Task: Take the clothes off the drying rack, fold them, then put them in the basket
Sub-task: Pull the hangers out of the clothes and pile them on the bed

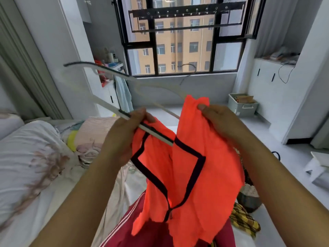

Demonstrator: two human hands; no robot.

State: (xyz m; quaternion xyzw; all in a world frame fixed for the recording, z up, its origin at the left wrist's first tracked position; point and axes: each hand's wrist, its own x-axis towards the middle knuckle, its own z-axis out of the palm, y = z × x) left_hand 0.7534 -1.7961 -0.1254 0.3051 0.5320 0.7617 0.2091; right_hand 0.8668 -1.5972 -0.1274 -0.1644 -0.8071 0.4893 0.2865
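Nearest to me, at the bottom edge, are dark red trousers with white side stripes (135, 227), and a bright orange sleeveless top with black trim (204, 166) hangs over them from both hands.

Starting at the left, a bed with white flowered bedding (26, 157) runs along that side, and a pink striped cloth (96, 129) lies on it further back. My left grip (124, 134) is closed round the lower bar of a white plastic hanger with black tips (106, 104). The bar's near end lies across the top's neckline, while the hook points away towards the window. My right grip (219, 120) pinches one shoulder strap of the top and holds it up. Behind the top, low on the right, a woven basket with a dark base (249, 191) stands on the floor. A yellow checked cloth (243, 223) lies just in front of it. Further back sits a pale lidless plastic box (243, 107).

By my reading, the step in hand is parting the top from its hanger. It is off the black ceiling drying rack (187, 13), but not yet folded. Next I would draw the hanger clear to the left and put it down. Then I would take the second strap so the top hangs square for folding.

My count is one hanger, one orange top, one rack with no clothes that I can see on it, one woven basket and one box.
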